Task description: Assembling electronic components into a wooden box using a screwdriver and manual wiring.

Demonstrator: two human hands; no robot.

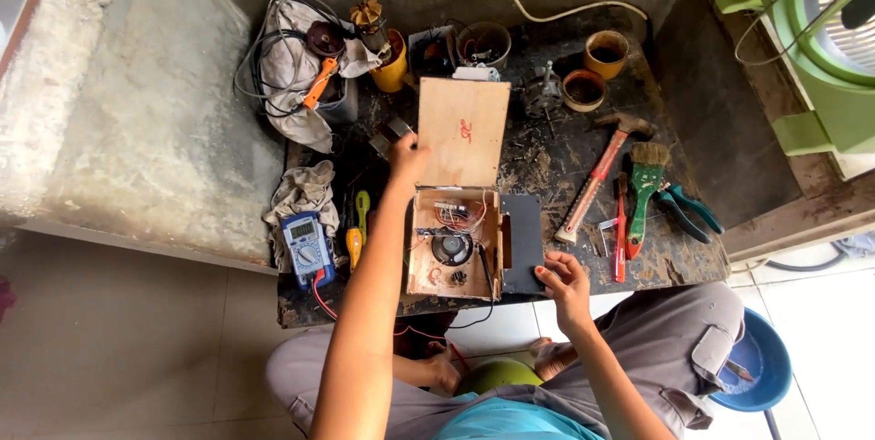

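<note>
A small wooden box (422,269) lies open on the dark worktable (547,162), showing wires and a round black part inside. Its plywood lid (462,132) stands swung back toward the far side. My left hand (407,159) grips the lid's left edge, arm stretched out over the table. My right hand (563,282) rests with spread fingers on a flat black panel (522,241) that lies against the box's right side.
A blue multimeter (306,249) with red lead and screwdrivers (357,226) lie left of the box. A hammer (599,171), green-handled brush (645,192), red tool and pliers (685,210) lie to the right. Cups, cloth, cables and a motor armature crowd the back. A green fan stands at right.
</note>
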